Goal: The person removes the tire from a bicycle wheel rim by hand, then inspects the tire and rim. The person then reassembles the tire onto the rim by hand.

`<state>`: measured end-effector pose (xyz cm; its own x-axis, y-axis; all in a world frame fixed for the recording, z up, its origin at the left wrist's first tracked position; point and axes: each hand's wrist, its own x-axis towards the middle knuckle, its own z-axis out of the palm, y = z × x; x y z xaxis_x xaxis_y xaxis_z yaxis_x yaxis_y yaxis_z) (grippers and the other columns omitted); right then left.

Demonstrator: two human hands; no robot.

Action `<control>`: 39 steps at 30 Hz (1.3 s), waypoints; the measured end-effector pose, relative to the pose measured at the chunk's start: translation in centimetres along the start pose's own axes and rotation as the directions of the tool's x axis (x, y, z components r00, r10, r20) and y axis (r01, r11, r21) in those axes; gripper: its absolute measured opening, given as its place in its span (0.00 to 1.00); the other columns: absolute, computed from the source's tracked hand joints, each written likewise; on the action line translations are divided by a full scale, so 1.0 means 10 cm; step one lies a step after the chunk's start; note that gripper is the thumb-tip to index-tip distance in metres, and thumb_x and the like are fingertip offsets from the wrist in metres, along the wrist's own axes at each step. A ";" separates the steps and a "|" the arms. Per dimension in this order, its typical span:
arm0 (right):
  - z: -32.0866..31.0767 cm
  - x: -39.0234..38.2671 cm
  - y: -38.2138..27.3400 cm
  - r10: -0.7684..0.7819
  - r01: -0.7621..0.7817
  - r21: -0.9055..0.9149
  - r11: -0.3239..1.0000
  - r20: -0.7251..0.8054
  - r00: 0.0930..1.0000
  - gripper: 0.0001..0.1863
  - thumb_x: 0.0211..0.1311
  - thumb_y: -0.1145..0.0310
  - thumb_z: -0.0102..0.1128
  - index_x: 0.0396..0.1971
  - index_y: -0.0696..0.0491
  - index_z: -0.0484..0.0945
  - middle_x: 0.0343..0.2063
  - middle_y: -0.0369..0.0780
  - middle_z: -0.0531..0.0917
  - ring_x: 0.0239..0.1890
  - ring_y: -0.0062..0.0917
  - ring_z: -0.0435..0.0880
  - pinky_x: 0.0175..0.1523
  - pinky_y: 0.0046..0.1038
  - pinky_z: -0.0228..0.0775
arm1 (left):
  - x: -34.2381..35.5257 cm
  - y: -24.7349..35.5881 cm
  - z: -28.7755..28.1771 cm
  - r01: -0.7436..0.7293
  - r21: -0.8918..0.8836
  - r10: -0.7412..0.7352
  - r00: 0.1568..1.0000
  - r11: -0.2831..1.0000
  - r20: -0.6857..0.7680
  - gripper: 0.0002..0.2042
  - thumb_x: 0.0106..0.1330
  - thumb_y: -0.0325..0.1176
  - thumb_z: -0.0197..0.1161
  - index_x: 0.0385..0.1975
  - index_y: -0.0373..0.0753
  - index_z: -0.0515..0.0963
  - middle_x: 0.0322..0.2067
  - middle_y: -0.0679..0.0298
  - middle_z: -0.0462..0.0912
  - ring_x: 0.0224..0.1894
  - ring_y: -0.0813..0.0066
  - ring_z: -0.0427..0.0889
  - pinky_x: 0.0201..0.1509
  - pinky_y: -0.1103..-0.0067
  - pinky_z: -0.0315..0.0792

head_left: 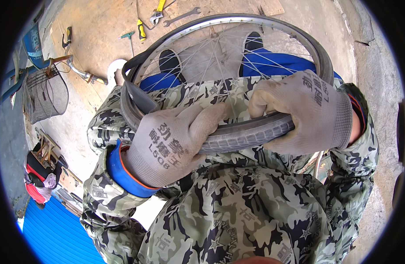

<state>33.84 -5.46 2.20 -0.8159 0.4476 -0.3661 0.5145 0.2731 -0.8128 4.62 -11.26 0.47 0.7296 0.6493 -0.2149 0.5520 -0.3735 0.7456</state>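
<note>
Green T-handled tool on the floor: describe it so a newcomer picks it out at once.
Start at the large spoked bicycle wheel. Just outside its upper-left edge, on the tan floor, lies the green T-handled tool. Its green crossbar on a thin shaft sets it apart from the yellow-and-black screwdriver immediately to its right.

Gloved fingers gripping tire, spoked wheel

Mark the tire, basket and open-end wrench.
Tire (pixel 250 134), head view: on the tread of its lower stretch.
Basket (pixel 47 93), head view: on the mesh wall.
Open-end wrench (pixel 182 16), head view: on mid-handle.
</note>
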 end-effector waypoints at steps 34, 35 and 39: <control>0.23 0.22 -0.54 0.076 -0.215 -0.453 0.865 -0.306 0.949 0.34 0.46 0.55 0.88 0.48 0.49 0.76 0.39 0.38 0.77 0.43 0.34 0.83 0.54 0.40 0.75 | 0.26 -0.16 0.15 -0.054 0.158 0.089 0.971 0.986 -0.223 0.22 0.56 0.36 0.74 0.50 0.38 0.76 0.34 0.63 0.83 0.36 0.61 0.87 0.40 0.68 0.81; 0.22 0.24 -0.51 0.105 -0.217 -0.451 0.866 -0.262 0.959 0.33 0.45 0.56 0.88 0.46 0.49 0.76 0.38 0.38 0.78 0.42 0.34 0.84 0.53 0.40 0.75 | 0.29 -0.13 0.16 -0.038 0.144 0.073 0.965 0.989 -0.251 0.22 0.57 0.36 0.74 0.50 0.38 0.76 0.35 0.62 0.82 0.36 0.61 0.87 0.40 0.68 0.81; 0.04 0.21 -0.34 0.053 -0.143 -0.408 0.902 -0.222 0.974 0.26 0.46 0.62 0.87 0.39 0.48 0.76 0.33 0.35 0.81 0.35 0.32 0.85 0.47 0.36 0.77 | 0.35 -0.14 0.13 -0.072 0.105 0.101 0.946 0.992 -0.307 0.23 0.56 0.35 0.75 0.51 0.41 0.76 0.40 0.62 0.78 0.42 0.61 0.85 0.40 0.68 0.82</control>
<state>30.24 -5.75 4.05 -0.7082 0.6396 -0.2989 0.6879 0.5302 -0.4956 6.89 -9.34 -2.15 0.6221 0.7802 0.0659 0.5371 -0.4865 0.6891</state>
